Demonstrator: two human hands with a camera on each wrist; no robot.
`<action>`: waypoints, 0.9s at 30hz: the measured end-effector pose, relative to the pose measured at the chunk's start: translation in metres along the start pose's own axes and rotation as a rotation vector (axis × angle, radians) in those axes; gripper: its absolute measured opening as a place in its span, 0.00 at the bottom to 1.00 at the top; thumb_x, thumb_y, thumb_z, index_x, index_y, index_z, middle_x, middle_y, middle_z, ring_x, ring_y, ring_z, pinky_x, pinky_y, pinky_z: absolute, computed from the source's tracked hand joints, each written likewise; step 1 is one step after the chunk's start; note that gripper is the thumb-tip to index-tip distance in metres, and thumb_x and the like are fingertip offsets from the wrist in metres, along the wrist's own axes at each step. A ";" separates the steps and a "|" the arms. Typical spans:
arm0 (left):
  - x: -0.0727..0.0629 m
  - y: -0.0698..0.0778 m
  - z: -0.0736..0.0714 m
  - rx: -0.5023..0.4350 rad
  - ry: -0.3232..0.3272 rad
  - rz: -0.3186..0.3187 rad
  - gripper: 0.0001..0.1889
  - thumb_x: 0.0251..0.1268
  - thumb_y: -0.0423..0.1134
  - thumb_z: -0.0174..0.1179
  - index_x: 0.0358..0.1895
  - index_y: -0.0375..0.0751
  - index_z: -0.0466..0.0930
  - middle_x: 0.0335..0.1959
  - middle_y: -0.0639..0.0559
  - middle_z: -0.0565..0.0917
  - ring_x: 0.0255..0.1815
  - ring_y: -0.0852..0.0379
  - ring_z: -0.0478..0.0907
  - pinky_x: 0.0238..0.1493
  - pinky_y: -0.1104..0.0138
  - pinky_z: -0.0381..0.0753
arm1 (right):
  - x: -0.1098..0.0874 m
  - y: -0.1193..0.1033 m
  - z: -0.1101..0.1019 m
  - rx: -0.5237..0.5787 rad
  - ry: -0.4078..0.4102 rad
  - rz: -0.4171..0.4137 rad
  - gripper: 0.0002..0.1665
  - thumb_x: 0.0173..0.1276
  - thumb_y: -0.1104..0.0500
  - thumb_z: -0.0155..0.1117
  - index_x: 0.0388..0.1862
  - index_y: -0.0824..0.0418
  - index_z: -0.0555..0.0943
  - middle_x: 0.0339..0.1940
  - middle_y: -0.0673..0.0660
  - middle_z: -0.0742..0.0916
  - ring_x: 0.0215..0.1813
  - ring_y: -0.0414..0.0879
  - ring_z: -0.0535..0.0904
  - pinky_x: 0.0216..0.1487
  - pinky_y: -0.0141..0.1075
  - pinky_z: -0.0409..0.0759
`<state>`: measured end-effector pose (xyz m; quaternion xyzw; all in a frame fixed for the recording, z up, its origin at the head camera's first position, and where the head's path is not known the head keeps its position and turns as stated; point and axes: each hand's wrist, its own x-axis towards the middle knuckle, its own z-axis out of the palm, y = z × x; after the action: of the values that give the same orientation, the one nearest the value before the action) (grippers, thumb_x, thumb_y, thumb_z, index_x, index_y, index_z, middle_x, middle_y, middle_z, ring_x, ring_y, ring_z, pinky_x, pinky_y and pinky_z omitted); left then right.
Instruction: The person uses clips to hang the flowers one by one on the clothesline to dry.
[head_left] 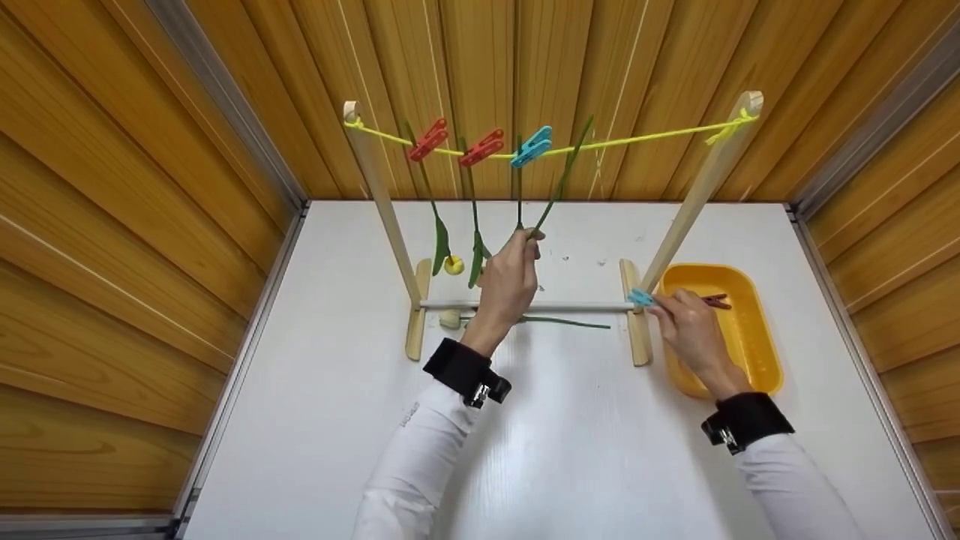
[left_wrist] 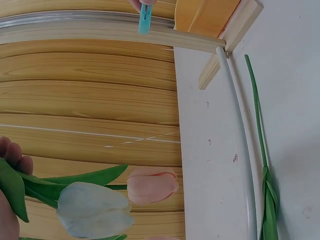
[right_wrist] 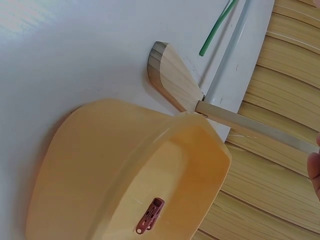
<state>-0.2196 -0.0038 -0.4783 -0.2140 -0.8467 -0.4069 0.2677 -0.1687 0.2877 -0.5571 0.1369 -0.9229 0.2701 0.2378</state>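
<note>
My left hand [head_left: 510, 281] grips the green stem [head_left: 564, 180] of an artificial tulip, whose upper end reaches the yellow cord [head_left: 637, 141]. A white tulip head [left_wrist: 95, 210] shows beside the left fingers in the left wrist view, near a pink tulip [left_wrist: 152, 186]. Between the thumb and fingers of my right hand [head_left: 694, 330] is a light-blue clothespin [head_left: 641, 297], in front of the right post. Two red clothespins [head_left: 428, 139] and a blue clothespin [head_left: 532, 146] clip other flower stems to the cord. The right wrist view shows only fingertips [right_wrist: 314, 165].
A wooden frame with two posts [head_left: 697, 187] holds the cord. Another tulip [head_left: 450, 319] lies along the white bottom rod [head_left: 577, 306]. Right of the frame stands a yellow tub [head_left: 750, 330] with a dark red clothespin [right_wrist: 150, 216] inside. Wood-panelled walls surround the white table [head_left: 585, 450].
</note>
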 end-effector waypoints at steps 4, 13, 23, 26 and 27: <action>0.000 0.000 0.000 -0.008 -0.009 -0.013 0.12 0.80 0.36 0.43 0.49 0.37 0.77 0.30 0.48 0.82 0.28 0.56 0.80 0.31 0.64 0.80 | 0.000 -0.001 0.000 0.013 0.001 -0.013 0.14 0.62 0.65 0.71 0.45 0.71 0.86 0.27 0.58 0.78 0.31 0.45 0.69 0.33 0.23 0.63; 0.002 0.002 0.000 -0.024 -0.019 -0.031 0.13 0.81 0.36 0.42 0.50 0.37 0.77 0.31 0.48 0.82 0.27 0.56 0.79 0.29 0.65 0.79 | 0.003 -0.001 0.000 0.018 0.043 -0.067 0.13 0.60 0.66 0.72 0.43 0.73 0.86 0.25 0.60 0.78 0.30 0.46 0.68 0.33 0.22 0.60; 0.002 0.001 0.001 -0.015 -0.008 -0.029 0.13 0.81 0.36 0.42 0.49 0.37 0.78 0.30 0.48 0.83 0.26 0.56 0.79 0.29 0.64 0.79 | 0.018 -0.012 -0.008 0.025 0.055 -0.135 0.12 0.60 0.71 0.70 0.43 0.75 0.86 0.24 0.59 0.72 0.30 0.47 0.65 0.34 0.26 0.57; 0.003 0.001 0.000 -0.013 -0.010 -0.030 0.13 0.81 0.36 0.42 0.49 0.37 0.78 0.31 0.48 0.83 0.27 0.55 0.80 0.30 0.64 0.79 | 0.023 -0.017 -0.013 0.040 0.067 -0.134 0.12 0.62 0.72 0.69 0.44 0.74 0.86 0.25 0.60 0.73 0.31 0.46 0.65 0.34 0.25 0.57; 0.003 0.001 0.000 -0.011 -0.012 -0.029 0.13 0.81 0.36 0.42 0.49 0.37 0.78 0.31 0.48 0.83 0.28 0.55 0.81 0.31 0.64 0.80 | 0.024 -0.019 -0.015 0.047 0.075 -0.132 0.12 0.62 0.72 0.68 0.45 0.75 0.86 0.25 0.61 0.74 0.31 0.46 0.66 0.34 0.24 0.57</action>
<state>-0.2211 -0.0028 -0.4754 -0.2054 -0.8492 -0.4140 0.2555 -0.1765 0.2777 -0.5253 0.1929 -0.8957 0.2804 0.2862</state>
